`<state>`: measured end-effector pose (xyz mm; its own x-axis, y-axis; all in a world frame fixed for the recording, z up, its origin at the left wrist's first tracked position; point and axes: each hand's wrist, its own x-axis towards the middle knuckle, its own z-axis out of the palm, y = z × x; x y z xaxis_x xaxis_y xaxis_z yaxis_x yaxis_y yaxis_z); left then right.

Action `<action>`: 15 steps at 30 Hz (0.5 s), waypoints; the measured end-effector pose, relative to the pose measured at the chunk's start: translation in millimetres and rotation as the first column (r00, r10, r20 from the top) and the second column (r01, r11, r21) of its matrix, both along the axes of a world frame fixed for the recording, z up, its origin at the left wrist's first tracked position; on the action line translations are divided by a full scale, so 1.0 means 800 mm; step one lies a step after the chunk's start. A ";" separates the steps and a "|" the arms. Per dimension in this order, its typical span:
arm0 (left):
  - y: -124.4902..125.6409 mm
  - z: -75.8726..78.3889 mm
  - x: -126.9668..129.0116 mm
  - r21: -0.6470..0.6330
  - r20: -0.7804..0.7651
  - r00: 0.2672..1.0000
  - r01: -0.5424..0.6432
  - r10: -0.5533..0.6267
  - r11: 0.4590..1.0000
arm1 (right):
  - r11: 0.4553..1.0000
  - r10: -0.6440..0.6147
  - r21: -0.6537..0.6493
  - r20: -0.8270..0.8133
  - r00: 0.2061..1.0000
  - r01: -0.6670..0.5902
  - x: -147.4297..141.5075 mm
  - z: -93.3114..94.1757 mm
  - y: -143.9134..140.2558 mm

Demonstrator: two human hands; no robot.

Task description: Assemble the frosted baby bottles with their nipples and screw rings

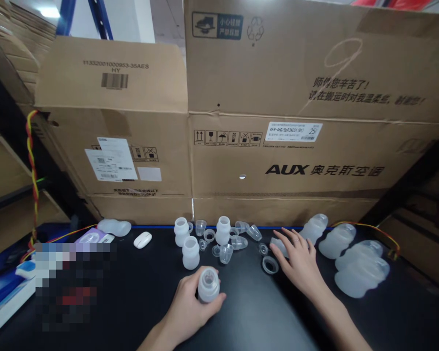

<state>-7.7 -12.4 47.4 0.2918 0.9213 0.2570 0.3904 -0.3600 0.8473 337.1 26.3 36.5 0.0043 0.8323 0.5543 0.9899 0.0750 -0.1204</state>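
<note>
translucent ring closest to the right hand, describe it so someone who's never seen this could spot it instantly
On the black table before the big cardboard, find the right hand. The translucent ring lies just beside it, on the side toward the left hand. Its wide open hole, showing black table, sets it apart from the smaller round piece just behind it.

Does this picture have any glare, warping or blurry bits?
In the head view, a ceiling light glows white at top left; a pale sheen lies on the black table between the left hand and right hand; the dark posts lean outward, perhaps lens stretch; a blocky patch hides detail at left.
</note>
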 end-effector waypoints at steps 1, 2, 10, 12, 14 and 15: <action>0.000 0.000 -0.001 0.003 -0.006 1.000 0.000 0.000 1.000 | 0.998 0.049 0.031 -0.002 0.999 -0.049 -0.009 0.004 -0.002; 0.000 0.001 -0.001 0.008 -0.013 1.000 -0.002 0.002 1.000 | 0.993 0.106 0.056 0.000 0.994 -0.105 -0.022 0.008 -0.004; -0.002 0.004 0.002 0.044 -0.014 0.999 -0.040 0.040 0.998 | 0.925 0.377 0.015 0.091 0.922 -0.380 -0.158 0.020 -0.014; -0.003 0.006 0.002 0.040 0.001 0.999 -0.046 0.046 0.998 | 0.916 0.401 0.013 0.057 0.914 -0.402 -0.167 0.019 -0.015; -0.005 0.009 0.002 0.040 0.016 0.999 -0.044 0.043 0.998 | 0.895 0.447 0.025 -0.061 0.893 -0.446 -0.165 0.021 -0.020; -0.006 0.010 0.002 0.043 0.022 0.999 -0.040 0.039 0.998 | 0.882 0.469 0.040 -0.162 0.868 -0.469 -0.163 0.024 -0.025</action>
<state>-6.0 -17.0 55.7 0.2489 0.9201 0.3024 0.3871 -0.3807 0.8398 206.6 6.4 55.7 -0.2971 0.7590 0.5794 0.8045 0.5258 -0.2763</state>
